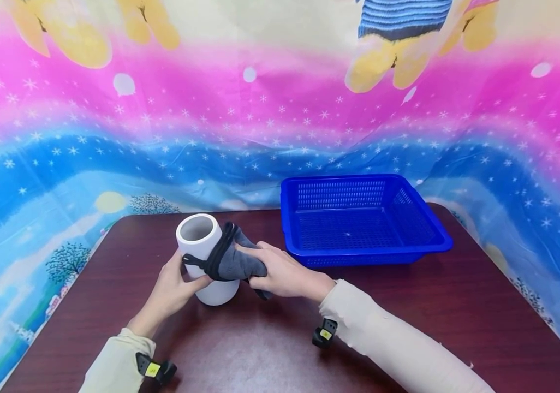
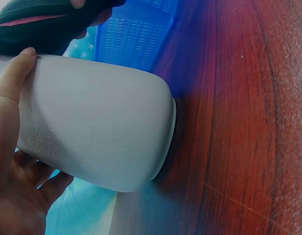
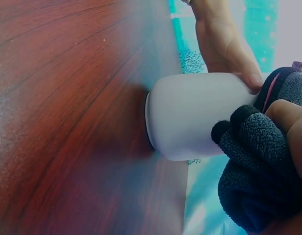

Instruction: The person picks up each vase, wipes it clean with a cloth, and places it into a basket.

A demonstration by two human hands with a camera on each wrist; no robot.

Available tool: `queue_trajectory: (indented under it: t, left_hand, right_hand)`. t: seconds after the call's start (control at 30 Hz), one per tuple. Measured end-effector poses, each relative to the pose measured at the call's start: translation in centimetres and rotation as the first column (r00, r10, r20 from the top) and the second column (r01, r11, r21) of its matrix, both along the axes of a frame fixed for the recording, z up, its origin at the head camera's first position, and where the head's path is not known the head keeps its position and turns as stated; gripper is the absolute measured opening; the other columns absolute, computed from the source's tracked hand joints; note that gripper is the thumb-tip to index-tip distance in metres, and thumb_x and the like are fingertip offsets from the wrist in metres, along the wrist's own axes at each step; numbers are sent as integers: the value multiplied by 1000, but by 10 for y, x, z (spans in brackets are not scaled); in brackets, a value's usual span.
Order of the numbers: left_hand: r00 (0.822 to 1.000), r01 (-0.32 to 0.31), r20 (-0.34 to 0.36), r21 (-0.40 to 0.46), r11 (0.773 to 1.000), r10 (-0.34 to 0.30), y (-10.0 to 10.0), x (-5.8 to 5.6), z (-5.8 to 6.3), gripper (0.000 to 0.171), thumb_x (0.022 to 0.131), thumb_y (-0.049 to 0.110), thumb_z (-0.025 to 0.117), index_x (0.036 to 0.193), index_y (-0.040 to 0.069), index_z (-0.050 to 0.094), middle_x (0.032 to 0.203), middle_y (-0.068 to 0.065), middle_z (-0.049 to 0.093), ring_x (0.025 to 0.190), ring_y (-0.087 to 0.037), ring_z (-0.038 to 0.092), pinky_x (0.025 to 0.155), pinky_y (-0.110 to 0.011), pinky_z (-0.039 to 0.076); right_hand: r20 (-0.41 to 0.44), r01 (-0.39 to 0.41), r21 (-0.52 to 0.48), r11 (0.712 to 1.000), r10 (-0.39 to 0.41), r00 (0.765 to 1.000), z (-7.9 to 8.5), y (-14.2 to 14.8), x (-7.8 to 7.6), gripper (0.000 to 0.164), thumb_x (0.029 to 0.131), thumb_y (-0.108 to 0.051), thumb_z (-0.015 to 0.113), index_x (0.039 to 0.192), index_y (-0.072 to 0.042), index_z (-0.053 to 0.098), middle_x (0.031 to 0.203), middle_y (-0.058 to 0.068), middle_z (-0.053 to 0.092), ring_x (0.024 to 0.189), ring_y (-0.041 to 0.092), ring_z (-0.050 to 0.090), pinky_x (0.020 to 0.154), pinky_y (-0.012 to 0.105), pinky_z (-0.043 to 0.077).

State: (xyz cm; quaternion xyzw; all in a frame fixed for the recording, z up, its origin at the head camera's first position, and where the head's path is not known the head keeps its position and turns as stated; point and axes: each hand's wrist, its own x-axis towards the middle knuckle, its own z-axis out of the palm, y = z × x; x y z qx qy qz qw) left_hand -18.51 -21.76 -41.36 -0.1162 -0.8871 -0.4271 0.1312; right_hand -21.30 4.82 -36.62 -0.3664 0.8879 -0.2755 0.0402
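Sleeves (image 1: 398, 338): pale, a black wrist device (image 1: 326, 334) by each cuff
Left hand (image 1: 169, 286): fingers and thumb spread round the white vase (image 1: 198, 250), gripping its side
Right hand (image 1: 287, 273): fingers closed on a grey, black-edged cloth (image 1: 238, 263), which touches the vase's right side
Vase: standing on the brown surface (image 1: 260, 344), mouth up
Basket (image 1: 358, 253): blue, on the surface beyond the right hand
Backdrop (image 1: 250, 112): pink and blue, hanging behind
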Motion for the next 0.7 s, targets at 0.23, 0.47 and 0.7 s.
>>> queue_trajectory:
  t: [0.23,0.47,0.7]
  left_hand:
    - [1000,4,6,25,1000,-4,0,0,-1,70,78,15,79,140,7,48,130,-17,65,120,-32,62,99,-55,51]
    - [1000,-3,5,17,1000,3,0,0,-1,68,78,15,79,138,6,49,129,-17,66,118,-33,63,98,-55,51]
    - [1000,-7,11,13,1000,7,1,-1,0,67,80,17,80,139,8,49,129,-15,65,117,-33,64,96,-53,53]
  right_hand:
    - [31,-6,7,1000,6,999,-8,2,-1,74,86,-21,68,154,-35,41,102,-3,59,93,12,50,72,25,47]
    - [35,-18,-6,1000,18,999,-10,3,-1,74,85,-20,68,154,-33,42,99,-3,60,92,12,49,71,24,47]
    - [50,-26,9,1000,26,998,-13,5,-3,74,87,-21,69,154,-34,41,102,-4,60,94,12,51,74,24,47]
